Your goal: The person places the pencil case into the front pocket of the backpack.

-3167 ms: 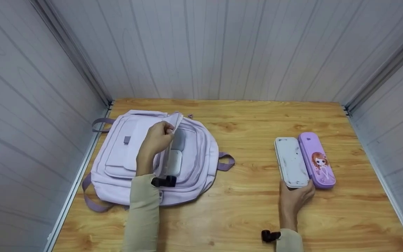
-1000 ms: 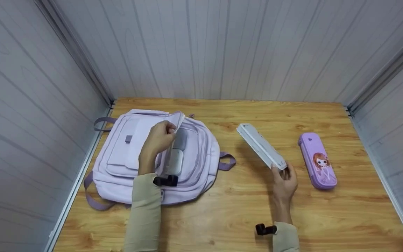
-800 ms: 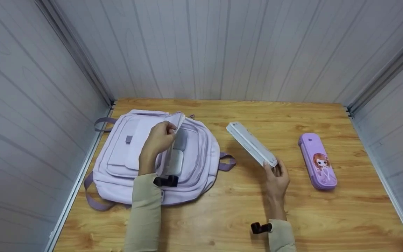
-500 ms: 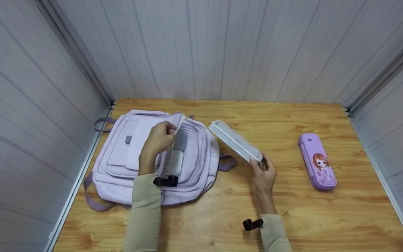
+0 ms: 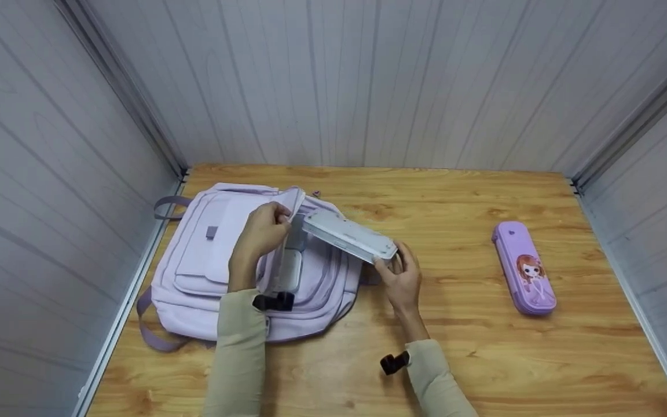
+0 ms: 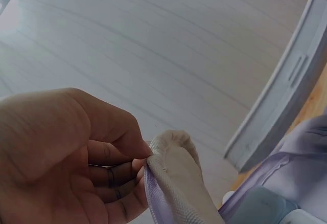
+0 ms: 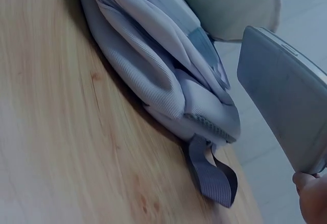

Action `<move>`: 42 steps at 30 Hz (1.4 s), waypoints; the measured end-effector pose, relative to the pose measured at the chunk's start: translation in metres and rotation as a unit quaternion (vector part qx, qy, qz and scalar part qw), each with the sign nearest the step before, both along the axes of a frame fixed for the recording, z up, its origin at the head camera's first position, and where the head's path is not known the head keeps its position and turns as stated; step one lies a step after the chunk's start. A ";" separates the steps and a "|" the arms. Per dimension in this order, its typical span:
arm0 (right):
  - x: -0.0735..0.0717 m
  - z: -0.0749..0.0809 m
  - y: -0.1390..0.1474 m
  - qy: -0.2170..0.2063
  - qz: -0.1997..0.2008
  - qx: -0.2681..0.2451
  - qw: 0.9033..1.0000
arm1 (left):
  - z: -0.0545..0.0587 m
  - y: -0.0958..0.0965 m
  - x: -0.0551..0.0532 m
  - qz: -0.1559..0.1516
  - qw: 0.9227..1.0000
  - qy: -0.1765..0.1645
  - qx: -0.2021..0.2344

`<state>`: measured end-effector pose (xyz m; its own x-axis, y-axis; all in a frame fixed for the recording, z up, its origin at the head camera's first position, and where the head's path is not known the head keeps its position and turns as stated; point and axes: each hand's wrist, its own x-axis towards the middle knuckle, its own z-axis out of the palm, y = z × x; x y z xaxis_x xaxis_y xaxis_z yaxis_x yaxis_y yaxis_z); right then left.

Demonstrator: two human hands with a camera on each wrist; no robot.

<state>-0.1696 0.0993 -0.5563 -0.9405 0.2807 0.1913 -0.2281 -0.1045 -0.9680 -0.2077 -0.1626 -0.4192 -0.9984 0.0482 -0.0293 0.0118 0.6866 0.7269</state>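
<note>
One case (image 5: 350,234) slants above the bag (image 5: 200,314), right hand (image 5: 403,282) gripping its near end, a sensible hold if it's light, stiff and slick, as it looks; left hand (image 5: 259,229) pinches the flap (image 5: 292,200).

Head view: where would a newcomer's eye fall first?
On the lilac backpack at left, its front panel's edge pinched by the left hand. Then the white pencil case, which the right hand holds aloft by the open compartment. A purple girl-print pencil case lies at right.

Here are two pale boxes (image 5: 292,270) (image 5: 296,238), two wrist cameras (image 5: 274,302) (image 5: 394,364), one backpack (image 5: 209,260), one white case (image 5: 350,234) and one purple case (image 5: 523,269).
</note>
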 end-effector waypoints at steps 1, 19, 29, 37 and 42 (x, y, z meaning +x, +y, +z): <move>0.001 0.004 -0.004 0.003 0.004 0.009 1.000 | 0.000 0.000 0.000 0.000 1.000 0.000 0.000; -0.008 0.028 -0.022 0.092 0.089 0.240 0.962 | -0.001 0.000 -0.002 -0.006 1.000 0.006 0.009; -0.023 0.033 -0.022 0.082 0.146 0.269 0.949 | -0.001 0.003 -0.004 -0.003 1.000 0.014 0.000; -0.046 0.001 -0.024 0.006 0.184 0.227 0.956 | 0.000 0.003 -0.003 -0.005 1.000 0.008 -0.001; -0.053 -0.005 -0.025 -0.026 0.201 0.126 0.971 | 0.001 0.004 -0.003 -0.006 1.000 0.011 -0.002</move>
<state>-0.2222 0.0742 -0.5609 -0.9747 -0.1605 0.1558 -0.1681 0.0658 -0.9836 -0.2105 -0.1587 -0.4181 -0.9982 0.0591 -0.0081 0.0350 0.6900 0.7230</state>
